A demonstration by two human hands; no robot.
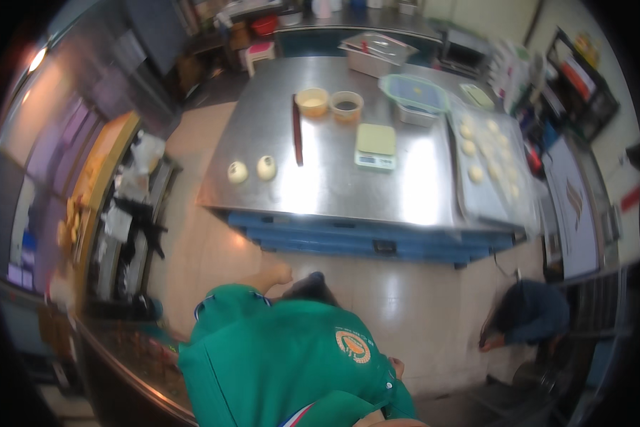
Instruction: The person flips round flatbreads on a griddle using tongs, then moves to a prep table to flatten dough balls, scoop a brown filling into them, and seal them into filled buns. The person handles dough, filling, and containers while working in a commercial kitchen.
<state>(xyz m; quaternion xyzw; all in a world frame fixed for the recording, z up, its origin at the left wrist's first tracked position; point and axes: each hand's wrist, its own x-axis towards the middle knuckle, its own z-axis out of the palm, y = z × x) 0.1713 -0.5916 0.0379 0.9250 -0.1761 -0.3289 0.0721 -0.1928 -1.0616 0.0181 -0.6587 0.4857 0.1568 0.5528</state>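
My left hand (281, 273) hangs in front of my green shirt, over the floor and short of the steel table (341, 187). It is blurred, and nothing shows in it. Of my right hand (397, 367), only a small part shows beside the shirt's right side. On the table before me are two pale round dough balls (238, 172) with dark marks on top. Beyond them lies a dark reddish-brown stick (297, 131). Two plastic tubs stand by it, one with pale contents (313, 101) and one with dark contents (346, 105). A kitchen scale (375, 147) sits right of centre.
A tray (472, 205) of several dough balls lies under clear plastic at the table's right. Behind are a lidded container (416, 96) and a metal bin (373, 61). A person (536, 315) bends low at the right. A shelf rack (109, 176) stands left.
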